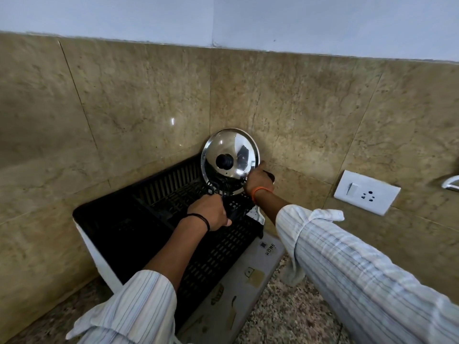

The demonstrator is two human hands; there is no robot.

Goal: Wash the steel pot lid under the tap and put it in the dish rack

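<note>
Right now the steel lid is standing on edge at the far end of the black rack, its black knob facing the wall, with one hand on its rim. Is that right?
Not quite. In the head view the steel lid stands on edge at the far end of the black rack with the right hand on its rim, but its black knob faces the person, not the wall.

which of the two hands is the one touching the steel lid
The right hand, the one with the orange wristband, holds the steel lid by its right edge. The left hand, with the black wristband, grips the black dish rack instead.
</note>
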